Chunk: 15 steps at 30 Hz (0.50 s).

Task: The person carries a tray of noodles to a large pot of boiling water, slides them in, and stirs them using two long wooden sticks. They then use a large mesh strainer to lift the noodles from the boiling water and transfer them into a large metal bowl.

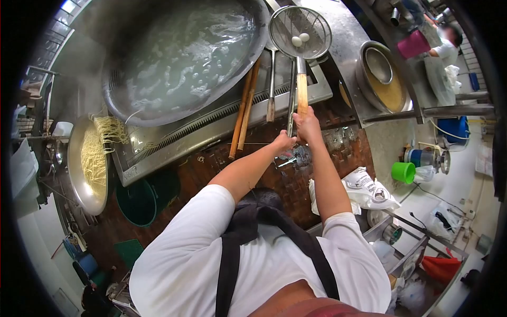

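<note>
My right hand (307, 125) is wrapped round the wooden handle of a mesh strainer (312, 48). Two small white balls (300, 40) lie in its basket, over the metal counter right of the wok. Close beside it, my left hand (285, 141) is closed at the lower end of a thin metal rod (292, 98); what sits at the rod's far end is hidden. A huge wok (119, 108) of steaming, cloudy water fills the upper left. Between wok and hands, a pair of long wooden sticks (244, 113) and a ladle (271, 87) lean on the stove edge.
At left, a wide metal bowl (79, 182) holds noodles (95, 158), some hanging over its rim. A pot (364, 68) of yellowish liquid with a sieve stands at right. White sacks (364, 187) and a green bucket (403, 172) lie lower right. A co-worker (448, 53) stands far right.
</note>
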{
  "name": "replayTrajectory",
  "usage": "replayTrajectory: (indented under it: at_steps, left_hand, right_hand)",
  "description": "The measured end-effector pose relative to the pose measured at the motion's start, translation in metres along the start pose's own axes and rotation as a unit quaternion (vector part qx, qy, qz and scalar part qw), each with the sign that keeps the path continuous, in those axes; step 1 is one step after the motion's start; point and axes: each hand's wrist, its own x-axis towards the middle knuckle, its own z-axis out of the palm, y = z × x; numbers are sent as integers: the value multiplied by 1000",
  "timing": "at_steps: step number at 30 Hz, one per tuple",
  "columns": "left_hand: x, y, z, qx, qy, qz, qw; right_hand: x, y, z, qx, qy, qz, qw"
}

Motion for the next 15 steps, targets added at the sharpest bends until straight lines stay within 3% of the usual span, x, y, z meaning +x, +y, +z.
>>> replayTrajectory:
  at_steps: [3,7,15]
  left_hand:
    - [0,7,-11,72,0,12,997]
    - [-9,14,-19,47,47,11,998]
    - [-41,26,-18,52,30,26,998]
  right_hand:
    - [15,14,20,13,3,-37,999]
    - [24,18,25,1,-1,-25,1000]
    - [6,-5,11,43,-5,-4,999]
